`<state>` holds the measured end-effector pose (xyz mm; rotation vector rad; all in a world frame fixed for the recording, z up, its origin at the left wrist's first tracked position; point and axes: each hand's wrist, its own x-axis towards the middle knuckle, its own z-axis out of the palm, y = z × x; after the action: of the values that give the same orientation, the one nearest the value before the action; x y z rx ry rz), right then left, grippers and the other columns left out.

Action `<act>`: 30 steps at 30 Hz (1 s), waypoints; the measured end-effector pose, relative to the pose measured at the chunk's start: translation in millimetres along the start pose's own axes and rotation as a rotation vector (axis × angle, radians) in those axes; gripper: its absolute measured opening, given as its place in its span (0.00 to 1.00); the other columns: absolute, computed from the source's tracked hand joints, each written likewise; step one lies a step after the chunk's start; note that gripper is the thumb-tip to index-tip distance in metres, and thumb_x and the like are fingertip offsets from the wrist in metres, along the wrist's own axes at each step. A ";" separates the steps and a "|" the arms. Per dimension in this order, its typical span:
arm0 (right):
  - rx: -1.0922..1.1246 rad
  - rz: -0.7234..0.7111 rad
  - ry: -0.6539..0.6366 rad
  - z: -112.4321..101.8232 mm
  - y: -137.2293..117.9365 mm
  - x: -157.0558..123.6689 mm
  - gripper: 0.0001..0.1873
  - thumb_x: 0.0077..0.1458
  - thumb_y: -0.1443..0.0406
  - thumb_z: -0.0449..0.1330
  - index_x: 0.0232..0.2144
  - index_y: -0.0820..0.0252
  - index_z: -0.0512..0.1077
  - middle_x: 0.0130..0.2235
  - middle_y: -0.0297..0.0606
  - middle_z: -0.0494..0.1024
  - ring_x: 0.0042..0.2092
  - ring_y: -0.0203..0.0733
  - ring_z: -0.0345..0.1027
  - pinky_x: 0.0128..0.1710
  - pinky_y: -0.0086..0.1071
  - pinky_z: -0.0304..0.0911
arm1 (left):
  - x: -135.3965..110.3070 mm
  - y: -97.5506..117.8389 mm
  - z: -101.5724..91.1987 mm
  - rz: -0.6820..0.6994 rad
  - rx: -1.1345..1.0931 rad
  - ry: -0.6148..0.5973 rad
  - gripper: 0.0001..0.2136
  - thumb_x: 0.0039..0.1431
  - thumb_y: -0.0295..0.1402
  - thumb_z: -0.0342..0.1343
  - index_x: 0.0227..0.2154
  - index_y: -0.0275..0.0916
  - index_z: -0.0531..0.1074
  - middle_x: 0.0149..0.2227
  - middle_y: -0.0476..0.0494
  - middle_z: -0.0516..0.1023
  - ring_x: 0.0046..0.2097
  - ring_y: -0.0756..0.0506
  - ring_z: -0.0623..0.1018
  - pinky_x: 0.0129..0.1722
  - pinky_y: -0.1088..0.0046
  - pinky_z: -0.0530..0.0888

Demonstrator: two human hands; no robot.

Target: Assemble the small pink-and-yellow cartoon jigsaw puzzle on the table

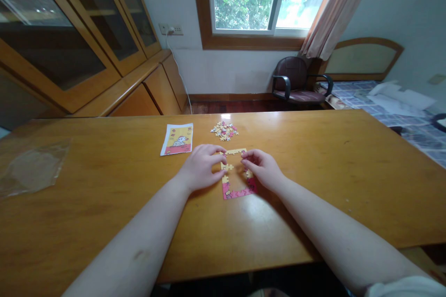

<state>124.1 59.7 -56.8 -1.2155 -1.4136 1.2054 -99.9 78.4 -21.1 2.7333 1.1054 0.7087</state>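
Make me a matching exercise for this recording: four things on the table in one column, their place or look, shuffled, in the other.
Column 1
1. Jigsaw border
2. Loose jigsaw pieces
3. Picture card
4. Plastic bag

Column 2
A. Transparent, toward the left end of the table
B. Between the left hand and the right hand, its middle mostly unfilled
C. White animal on yellow and pink
D. Heaped beyond the hands

Pairs: 1-B, 2-D, 3-C, 4-A

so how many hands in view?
2: left hand at the left side of the puzzle border, right hand at its right. No others show.
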 end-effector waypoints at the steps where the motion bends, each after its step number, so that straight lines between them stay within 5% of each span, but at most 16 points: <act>1: -0.041 -0.020 0.007 -1.8 1.8 0.8 0.13 0.50 0.58 0.62 0.36 0.60 0.72 0.31 0.36 0.76 0.31 0.37 0.70 0.34 0.33 0.66 | -0.7 -2.6 -1.4 -0.002 -0.006 -0.033 0.04 0.53 0.37 0.58 0.31 0.44 0.75 0.47 0.46 0.76 0.48 0.42 0.74 0.50 0.59 0.68; 7: -0.385 -0.091 -0.054 -8.3 -1.9 1.7 0.10 0.54 0.61 0.59 0.38 0.59 0.73 0.33 0.37 0.77 0.31 0.37 0.69 0.35 0.33 0.65 | -1.8 -10.4 0.3 0.001 -0.026 -0.133 0.03 0.49 0.34 0.59 0.27 0.43 0.75 0.46 0.46 0.76 0.47 0.42 0.74 0.49 0.60 0.70; 13: -0.727 -0.438 -0.431 -8.6 -16.2 -6.0 0.13 0.56 0.59 0.60 0.43 0.54 0.77 0.47 0.43 0.75 0.49 0.45 0.66 0.54 0.41 0.58 | -1.4 -11.9 2.9 -0.003 -0.024 -0.143 0.03 0.50 0.34 0.58 0.27 0.43 0.76 0.45 0.45 0.77 0.46 0.42 0.75 0.48 0.62 0.71; 21: -0.915 -0.367 -0.572 -4.8 -20.5 -14.0 0.26 0.52 0.47 0.60 0.52 0.44 0.72 0.65 0.43 0.55 0.65 0.59 0.44 0.61 0.56 0.42 | -0.9 -9.6 2.9 0.002 0.003 -0.172 0.04 0.50 0.34 0.58 0.28 0.43 0.76 0.46 0.45 0.77 0.45 0.41 0.76 0.47 0.61 0.71; 30: -0.925 -0.360 -0.570 -3.8 -21.1 -14.7 0.26 0.52 0.47 0.60 0.53 0.45 0.72 0.66 0.43 0.53 0.66 0.60 0.41 0.62 0.57 0.40 | -2.2 -13.0 3.0 0.002 -0.015 -0.179 0.03 0.49 0.33 0.58 0.26 0.43 0.76 0.45 0.45 0.77 0.45 0.42 0.76 0.47 0.62 0.71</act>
<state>127.0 44.7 -35.8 -1.1267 -2.6666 0.6419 -108.1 86.6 -28.1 2.7223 1.0534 0.4587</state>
